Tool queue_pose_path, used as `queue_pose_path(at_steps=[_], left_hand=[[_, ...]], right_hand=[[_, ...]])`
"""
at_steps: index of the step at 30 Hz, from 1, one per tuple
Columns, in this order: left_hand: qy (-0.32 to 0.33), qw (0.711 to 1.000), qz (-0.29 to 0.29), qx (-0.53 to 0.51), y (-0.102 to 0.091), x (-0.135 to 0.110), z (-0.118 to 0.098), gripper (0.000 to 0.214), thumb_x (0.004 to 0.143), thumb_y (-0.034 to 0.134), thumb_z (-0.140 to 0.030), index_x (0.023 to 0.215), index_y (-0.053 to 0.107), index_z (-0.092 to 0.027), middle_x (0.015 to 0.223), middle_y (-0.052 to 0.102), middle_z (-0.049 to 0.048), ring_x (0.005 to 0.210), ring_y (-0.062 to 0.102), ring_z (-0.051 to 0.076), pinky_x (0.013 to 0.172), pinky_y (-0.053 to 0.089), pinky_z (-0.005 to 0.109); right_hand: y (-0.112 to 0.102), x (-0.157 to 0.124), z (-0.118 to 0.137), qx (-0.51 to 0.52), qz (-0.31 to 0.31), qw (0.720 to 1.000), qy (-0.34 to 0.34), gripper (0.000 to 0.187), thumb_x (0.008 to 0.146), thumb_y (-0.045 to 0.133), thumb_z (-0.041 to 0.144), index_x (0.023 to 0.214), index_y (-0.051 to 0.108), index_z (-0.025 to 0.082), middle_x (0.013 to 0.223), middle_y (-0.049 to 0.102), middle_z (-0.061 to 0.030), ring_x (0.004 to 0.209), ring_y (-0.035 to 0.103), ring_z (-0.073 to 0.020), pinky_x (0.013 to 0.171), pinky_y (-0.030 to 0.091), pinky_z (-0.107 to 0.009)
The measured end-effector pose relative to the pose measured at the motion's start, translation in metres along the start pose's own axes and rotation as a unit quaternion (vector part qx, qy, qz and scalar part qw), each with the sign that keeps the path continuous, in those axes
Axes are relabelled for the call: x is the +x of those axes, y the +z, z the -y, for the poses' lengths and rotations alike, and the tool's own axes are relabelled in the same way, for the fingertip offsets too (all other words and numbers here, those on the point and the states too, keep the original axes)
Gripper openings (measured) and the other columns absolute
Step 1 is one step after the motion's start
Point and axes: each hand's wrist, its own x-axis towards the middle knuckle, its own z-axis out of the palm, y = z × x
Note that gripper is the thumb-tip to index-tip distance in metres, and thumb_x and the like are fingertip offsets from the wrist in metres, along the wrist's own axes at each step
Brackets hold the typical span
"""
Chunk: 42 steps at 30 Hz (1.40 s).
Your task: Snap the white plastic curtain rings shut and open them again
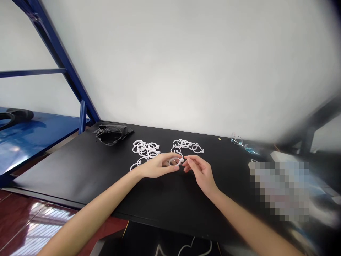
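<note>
My left hand (157, 166) pinches a white plastic ring (176, 161) just above the black table (80, 170). My right hand (200, 170) is beside it, fingertips curled toward the ring's knob end and touching or nearly touching it. Behind my left hand lies a pile of several white rings (145, 150). A second pile of white rings (188, 145) lies farther back, behind both hands.
A crumpled black plastic bag (112, 133) lies at the table's far left corner. A pair of glasses (242, 143) rests at the far right near a blurred patch. A blue metal rack (53, 53) and blue shelf (23, 138) stand to the left. A white wall is behind.
</note>
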Motion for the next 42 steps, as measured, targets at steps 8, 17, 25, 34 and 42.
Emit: queue_pose_path(at_steps=[8, 17, 25, 34, 42], left_hand=[[-0.021, 0.856, -0.156, 0.492, -0.043, -0.012, 0.035, 0.032, 0.098, 0.039, -0.035, 0.123, 0.048, -0.016, 0.118, 0.061, 0.0129, 0.109, 0.057, 0.028, 0.095, 0.043, 0.045], [-0.037, 0.843, -0.137, 0.519, -0.038, -0.013, 0.031, 0.031, 0.099, 0.032, -0.024, 0.12, 0.052, -0.014, 0.115, 0.061, 0.0127, 0.106, 0.055, 0.028, 0.094, 0.041, 0.045], [0.082, 0.893, -0.143, 0.419, -0.008, -0.004, 0.008, 0.021, 0.099, 0.041, -0.025, 0.111, 0.057, -0.018, 0.113, 0.062, 0.009, 0.105, 0.055, 0.022, 0.098, 0.04, 0.039], [0.09, 0.917, -0.031, 0.388, 0.019, 0.0, 0.004, 0.026, 0.091, 0.059, -0.042, 0.098, 0.066, -0.017, 0.11, 0.063, 0.0096, 0.098, 0.061, 0.023, 0.086, 0.048, 0.036], [0.071, 0.945, -0.02, 0.32, 0.021, 0.004, 0.003, 0.014, 0.09, 0.056, -0.021, 0.104, 0.06, -0.018, 0.109, 0.064, 0.0094, 0.102, 0.061, 0.022, 0.089, 0.05, 0.035]], right_hand=[[-0.007, 0.004, -0.013, -0.327, 0.15, 0.918, -0.165, 0.032, 0.092, 0.054, 0.022, 0.122, 0.062, 0.024, 0.136, 0.059, -0.0091, 0.134, 0.044, -0.0306, 0.106, 0.042, -0.054], [-0.011, 0.003, -0.011, -0.32, 0.108, 0.924, -0.179, 0.01, 0.087, 0.061, 0.019, 0.091, 0.069, 0.023, 0.079, 0.069, -0.0053, 0.084, 0.06, -0.0242, 0.078, 0.052, -0.042], [-0.009, 0.002, -0.003, -0.229, 0.121, 0.959, -0.114, 0.02, 0.092, 0.056, 0.027, 0.109, 0.067, 0.023, 0.086, 0.072, -0.0034, 0.076, 0.066, -0.0185, 0.075, 0.055, -0.034], [-0.021, 0.006, -0.006, -0.288, 0.137, 0.938, -0.135, 0.026, 0.084, 0.055, 0.011, 0.1, 0.071, 0.025, 0.108, 0.071, -0.0055, 0.101, 0.063, -0.0244, 0.087, 0.055, -0.044], [-0.011, 0.002, -0.002, -0.252, 0.111, 0.955, -0.11, 0.009, 0.087, 0.061, 0.02, 0.081, 0.067, 0.024, 0.077, 0.067, -0.0022, 0.073, 0.065, -0.0202, 0.068, 0.054, -0.034]])
